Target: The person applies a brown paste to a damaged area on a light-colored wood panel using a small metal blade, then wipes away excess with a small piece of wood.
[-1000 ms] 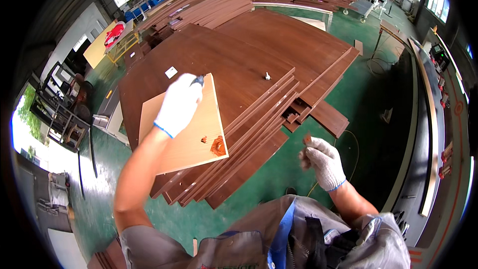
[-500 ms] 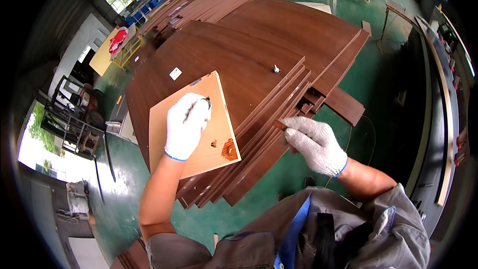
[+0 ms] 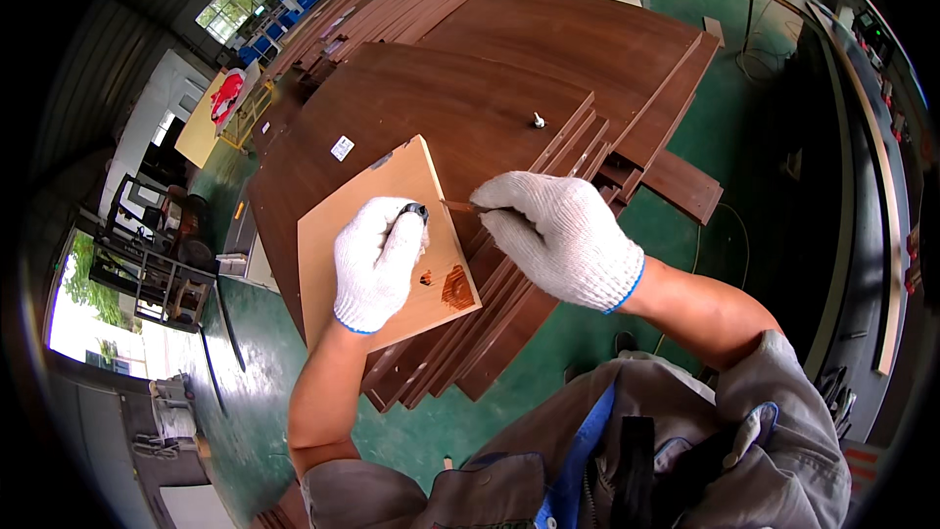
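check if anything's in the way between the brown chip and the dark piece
Nothing visible: the brown chip in the right hand points toward the dark piece in the left hand, with only pale board showing in the gap.

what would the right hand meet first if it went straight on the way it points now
The right hand, brown piece leading, would likely meet the light board at its right edge, though depth is unclear and it might pass above.
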Tool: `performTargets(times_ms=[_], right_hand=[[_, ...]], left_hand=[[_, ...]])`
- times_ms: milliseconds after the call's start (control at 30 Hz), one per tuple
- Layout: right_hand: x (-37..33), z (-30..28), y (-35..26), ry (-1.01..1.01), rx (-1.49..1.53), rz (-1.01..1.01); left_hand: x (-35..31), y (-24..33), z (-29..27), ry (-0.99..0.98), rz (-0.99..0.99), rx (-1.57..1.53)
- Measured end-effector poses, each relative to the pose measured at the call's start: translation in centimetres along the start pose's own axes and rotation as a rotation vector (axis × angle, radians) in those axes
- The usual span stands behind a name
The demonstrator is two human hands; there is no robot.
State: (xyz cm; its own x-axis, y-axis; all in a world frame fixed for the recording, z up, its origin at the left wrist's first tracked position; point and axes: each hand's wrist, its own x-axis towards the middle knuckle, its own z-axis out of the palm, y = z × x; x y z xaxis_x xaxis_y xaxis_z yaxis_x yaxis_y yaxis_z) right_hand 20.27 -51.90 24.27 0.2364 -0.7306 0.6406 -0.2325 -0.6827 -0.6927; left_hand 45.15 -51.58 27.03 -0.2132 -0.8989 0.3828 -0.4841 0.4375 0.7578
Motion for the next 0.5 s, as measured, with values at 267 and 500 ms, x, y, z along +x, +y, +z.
performTargets(times_ms=[267, 500], right_hand=[[0.48, 1.03, 0.09, 0.019, -0.083, -0.029], [0.66, 1.05, -0.15, 0.025, -0.127, -0.06]], left_hand=[[-0.01, -0.33, 0.11, 0.009, 0.06, 0.01], [-0.06, -0.48, -0.02, 0.008, 0.061, 0.072]])
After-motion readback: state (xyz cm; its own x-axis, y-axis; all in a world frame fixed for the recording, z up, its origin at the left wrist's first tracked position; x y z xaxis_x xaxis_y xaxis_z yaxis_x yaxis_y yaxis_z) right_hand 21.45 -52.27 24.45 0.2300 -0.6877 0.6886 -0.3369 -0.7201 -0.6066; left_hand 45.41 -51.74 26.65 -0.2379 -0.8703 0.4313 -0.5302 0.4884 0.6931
